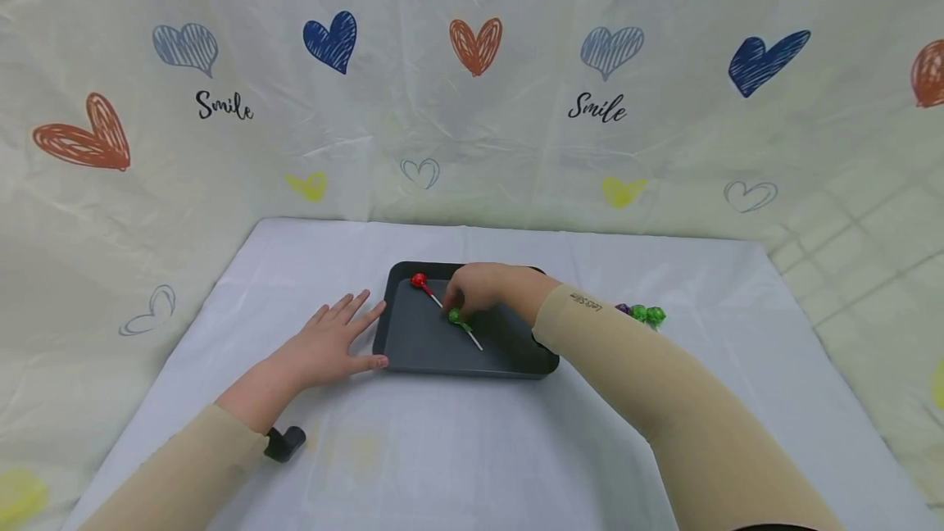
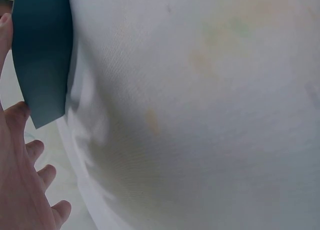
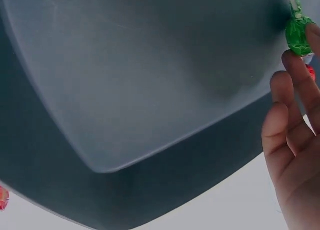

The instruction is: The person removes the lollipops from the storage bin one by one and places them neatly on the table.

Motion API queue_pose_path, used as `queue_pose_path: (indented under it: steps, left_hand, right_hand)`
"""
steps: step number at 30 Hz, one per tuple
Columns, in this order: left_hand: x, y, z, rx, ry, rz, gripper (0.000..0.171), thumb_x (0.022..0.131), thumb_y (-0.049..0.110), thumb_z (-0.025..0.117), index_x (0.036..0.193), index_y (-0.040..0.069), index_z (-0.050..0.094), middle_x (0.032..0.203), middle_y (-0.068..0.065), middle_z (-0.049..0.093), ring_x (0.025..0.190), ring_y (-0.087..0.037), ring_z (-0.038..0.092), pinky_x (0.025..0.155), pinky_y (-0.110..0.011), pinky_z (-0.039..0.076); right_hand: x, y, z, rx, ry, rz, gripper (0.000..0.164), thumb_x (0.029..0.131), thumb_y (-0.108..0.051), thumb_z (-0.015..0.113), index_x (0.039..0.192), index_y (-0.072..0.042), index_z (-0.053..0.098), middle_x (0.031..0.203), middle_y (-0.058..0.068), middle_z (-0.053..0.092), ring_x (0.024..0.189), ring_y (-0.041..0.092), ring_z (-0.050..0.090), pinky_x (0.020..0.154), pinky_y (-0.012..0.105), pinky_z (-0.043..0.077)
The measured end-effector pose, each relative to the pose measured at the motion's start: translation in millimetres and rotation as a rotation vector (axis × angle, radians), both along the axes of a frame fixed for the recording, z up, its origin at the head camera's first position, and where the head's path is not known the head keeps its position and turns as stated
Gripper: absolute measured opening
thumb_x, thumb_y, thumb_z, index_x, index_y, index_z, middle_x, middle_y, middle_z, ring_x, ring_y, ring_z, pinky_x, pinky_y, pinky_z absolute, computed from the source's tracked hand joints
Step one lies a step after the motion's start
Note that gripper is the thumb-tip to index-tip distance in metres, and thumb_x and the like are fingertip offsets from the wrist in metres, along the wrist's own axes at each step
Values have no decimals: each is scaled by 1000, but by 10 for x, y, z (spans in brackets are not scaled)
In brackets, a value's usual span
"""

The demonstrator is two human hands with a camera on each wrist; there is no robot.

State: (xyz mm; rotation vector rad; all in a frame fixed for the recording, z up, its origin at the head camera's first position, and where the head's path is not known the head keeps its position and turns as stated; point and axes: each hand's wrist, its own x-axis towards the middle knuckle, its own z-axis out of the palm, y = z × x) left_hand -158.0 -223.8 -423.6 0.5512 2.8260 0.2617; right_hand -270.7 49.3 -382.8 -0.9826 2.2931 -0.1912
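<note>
A dark grey tray (image 1: 413, 342) lies on the white-covered table. My right hand (image 1: 483, 289) reaches over it and pinches the wrapped head of a green lollipop (image 1: 455, 316) between thumb and forefinger; its white stick slants toward the tray's near side. In the right wrist view, the green wrapper (image 3: 298, 35) shows at the fingertips. Just beyond, a red lollipop (image 1: 419, 280) lies inside the tray near the far left corner, part of its stick hidden by the hand. At the tray's left edge, my left hand (image 1: 328, 344) has its fingers spread, with thumb and forefinger touching the rim.
Right of the tray, partly behind my right sleeve, are green lollipops (image 1: 647, 315) and a purple one (image 1: 624, 308). A red wrapped sweet (image 3: 3, 198) shows beyond the tray's rim in the right wrist view. A patterned curtain (image 1: 472, 138) hangs behind the table.
</note>
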Motion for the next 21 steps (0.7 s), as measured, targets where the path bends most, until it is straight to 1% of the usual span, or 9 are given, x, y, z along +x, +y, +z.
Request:
queue_pose_path:
  steps: [5,10,14,17,19,21]
  left_hand:
    - [-1,10,3,0,3,-3,100,83,80,51,160,24,20,166,-10,9,150,-39,10,118,-62,11]
    - [15,11,16,13,10,-7,99,83,78,53,160,23,22,166,-11,10,150,-39,11,117,-63,11]
    - [25,10,13,18,13,-14,101,83,80,50,160,22,22,166,-12,10,150,-40,10,117,-64,10]
    - [22,0,3,14,10,-9,101,82,81,50,160,24,20,166,-11,9,150,-39,10,118,-62,10]
    - [20,-4,-1,19,14,-9,101,82,81,51,160,23,21,166,-12,9,150,-40,10,117,-63,10]
    - [20,-8,-2,20,14,-4,101,82,80,51,160,24,21,166,-11,9,150,-39,10,117,-63,10]
  right_hand:
    - [-11,77,-34,-17,-1,-19,27,92,-17,73,117,-25,75,113,-13,69,106,6,59,94,29,50]
    - [-16,157,-41,-40,0,-55,24,90,-18,75,112,-25,77,108,-14,70,102,5,61,90,27,51]
    - [-18,219,10,-92,10,-69,22,89,-17,76,109,-25,78,105,-13,70,98,5,62,87,27,52]
    - [-28,285,62,-133,24,-89,23,89,-18,75,111,-24,77,106,-13,70,99,6,62,86,28,53]
    - [-38,342,88,-151,35,-110,24,89,-20,75,113,-25,77,107,-13,70,99,7,62,85,27,53]
    - [-50,409,110,-172,32,-147,26,89,-21,76,115,-24,76,108,-13,69,99,7,61,84,27,53]
